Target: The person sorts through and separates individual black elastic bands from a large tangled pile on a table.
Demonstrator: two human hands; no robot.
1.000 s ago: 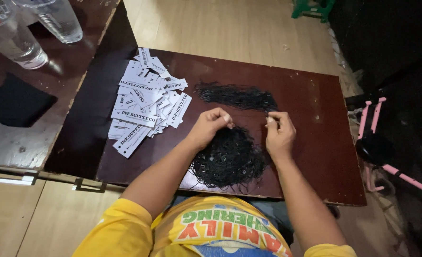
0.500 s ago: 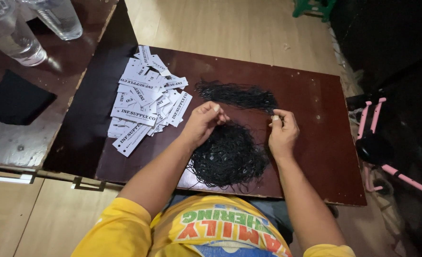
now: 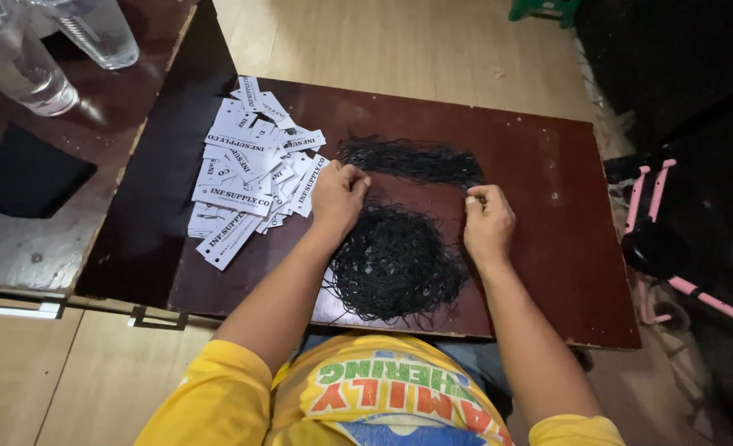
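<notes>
The left hand (image 3: 338, 194) is closed in a loose fist at the far left edge of the tangled heap of black strings (image 3: 395, 263), its fingertips pinched together; whether a strand sits in that grip cannot be told. The right hand (image 3: 487, 223) is likewise clenched, thumb and forefinger pinching at the right end of the straightened bundle of black strings (image 3: 409, 160), which lies stretched left to right just beyond both hands. The tangled heap rests between the two wrists, near the person's edge of the dark red-brown bench (image 3: 548, 215). To the left of the left hand, a loose spread of white printed paper tags (image 3: 249, 183) lies on the bench. Farther left, two clear plastic cups (image 3: 52, 45) stand on a separate surface, and a pink-framed object (image 3: 660, 223) sits on the floor to the right.
</notes>
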